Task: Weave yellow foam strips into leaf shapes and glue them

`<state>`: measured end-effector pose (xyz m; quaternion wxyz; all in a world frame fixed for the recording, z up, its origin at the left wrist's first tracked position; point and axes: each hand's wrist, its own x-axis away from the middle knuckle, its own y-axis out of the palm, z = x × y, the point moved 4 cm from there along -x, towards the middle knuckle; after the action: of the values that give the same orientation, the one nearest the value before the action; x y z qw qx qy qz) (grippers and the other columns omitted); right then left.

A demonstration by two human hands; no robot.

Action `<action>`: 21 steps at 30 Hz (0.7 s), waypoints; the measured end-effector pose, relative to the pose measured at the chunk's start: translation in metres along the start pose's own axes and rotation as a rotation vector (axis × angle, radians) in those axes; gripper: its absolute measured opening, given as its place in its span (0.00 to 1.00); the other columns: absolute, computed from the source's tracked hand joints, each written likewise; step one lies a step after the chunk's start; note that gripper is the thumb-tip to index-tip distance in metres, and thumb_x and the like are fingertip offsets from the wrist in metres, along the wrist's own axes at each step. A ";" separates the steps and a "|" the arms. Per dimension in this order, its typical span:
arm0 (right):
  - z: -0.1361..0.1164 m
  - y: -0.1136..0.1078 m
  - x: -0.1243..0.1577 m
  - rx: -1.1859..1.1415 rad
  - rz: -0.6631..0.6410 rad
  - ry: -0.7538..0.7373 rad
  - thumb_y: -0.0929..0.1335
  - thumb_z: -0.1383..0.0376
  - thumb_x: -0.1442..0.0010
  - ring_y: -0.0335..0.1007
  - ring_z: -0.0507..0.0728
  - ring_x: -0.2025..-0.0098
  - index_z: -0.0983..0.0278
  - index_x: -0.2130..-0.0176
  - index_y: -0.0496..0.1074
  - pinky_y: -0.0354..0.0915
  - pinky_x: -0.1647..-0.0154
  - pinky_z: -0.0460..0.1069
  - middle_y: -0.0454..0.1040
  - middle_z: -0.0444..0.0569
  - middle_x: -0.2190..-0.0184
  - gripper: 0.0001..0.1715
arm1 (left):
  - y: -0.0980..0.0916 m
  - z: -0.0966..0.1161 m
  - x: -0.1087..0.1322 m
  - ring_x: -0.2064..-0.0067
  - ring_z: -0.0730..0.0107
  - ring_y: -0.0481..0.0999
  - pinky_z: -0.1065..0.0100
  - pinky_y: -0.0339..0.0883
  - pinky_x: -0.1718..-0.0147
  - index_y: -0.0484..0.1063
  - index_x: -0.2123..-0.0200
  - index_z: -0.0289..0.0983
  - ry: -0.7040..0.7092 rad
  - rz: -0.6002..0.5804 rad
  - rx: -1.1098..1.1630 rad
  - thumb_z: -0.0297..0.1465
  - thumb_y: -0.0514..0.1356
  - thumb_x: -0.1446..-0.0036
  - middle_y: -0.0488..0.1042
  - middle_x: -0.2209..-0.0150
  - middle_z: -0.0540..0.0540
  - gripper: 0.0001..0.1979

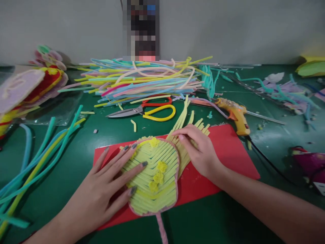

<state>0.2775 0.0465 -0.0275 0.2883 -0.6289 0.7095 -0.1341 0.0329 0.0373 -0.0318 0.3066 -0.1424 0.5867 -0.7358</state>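
Left hand [101, 189] spread flat on a yellow-green fan [167, 189], right hand [200, 149] at the pale strips [186, 159] beside it.
The left grip is loose, fingers splayed over the fan's left side; the right grip is curled, though whether it pinches a strip I cannot tell. Under the fan lies a red sheet [233, 152] on the green tabletop [203, 223]; beyond the fan are scissors [138, 111], then a heap of fuzzy stems [147, 81]; beyond it to the right, a glue gun [236, 115].
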 end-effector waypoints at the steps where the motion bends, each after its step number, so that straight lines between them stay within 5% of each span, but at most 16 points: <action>1: -0.001 -0.002 0.001 -0.029 0.051 0.001 0.60 0.69 0.35 0.67 0.54 0.64 0.60 0.60 0.71 0.62 0.64 0.50 0.70 0.45 0.68 0.12 | 0.000 0.000 0.001 0.34 0.58 0.54 0.52 0.38 0.35 0.57 0.38 0.52 0.004 0.002 -0.002 0.35 0.48 0.36 0.48 0.32 0.53 0.23; 5: -0.013 -0.012 0.012 -0.051 0.324 -0.211 0.58 0.71 0.35 0.67 0.55 0.63 0.58 0.54 0.69 0.64 0.62 0.52 0.69 0.47 0.65 0.16 | -0.006 -0.004 0.006 0.33 0.58 0.51 0.49 0.33 0.34 0.48 0.35 0.52 0.007 0.078 0.031 0.34 0.45 0.35 0.44 0.31 0.54 0.26; 9: -0.021 -0.013 0.019 0.003 0.438 -0.360 0.57 0.72 0.36 0.67 0.57 0.58 0.57 0.52 0.68 0.66 0.60 0.55 0.70 0.49 0.60 0.18 | -0.020 -0.012 0.010 0.36 0.58 0.57 0.45 0.40 0.35 0.47 0.35 0.52 -0.073 0.329 0.057 0.27 0.45 0.37 0.49 0.33 0.57 0.29; 14: -0.013 -0.015 0.013 -0.080 0.537 -0.258 0.56 0.67 0.33 0.66 0.55 0.61 0.58 0.54 0.68 0.65 0.60 0.54 0.68 0.49 0.61 0.15 | -0.028 -0.012 0.009 0.40 0.61 0.64 0.48 0.47 0.36 0.56 0.39 0.48 -0.171 0.515 0.018 0.26 0.46 0.37 0.64 0.40 0.49 0.25; 21: 0.008 -0.019 0.002 -0.297 0.642 -0.073 0.53 0.52 0.34 0.66 0.57 0.62 0.57 0.59 0.67 0.65 0.59 0.55 0.68 0.50 0.64 0.20 | -0.022 -0.011 0.001 0.41 0.62 0.64 0.49 0.48 0.37 0.62 0.46 0.42 -0.240 0.449 -0.032 0.30 0.43 0.34 0.68 0.45 0.44 0.17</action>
<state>0.2976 0.0432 -0.0243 0.2464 -0.4133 0.8719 0.0903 0.0201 0.0479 -0.0143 0.5276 -0.0994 0.5745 -0.6179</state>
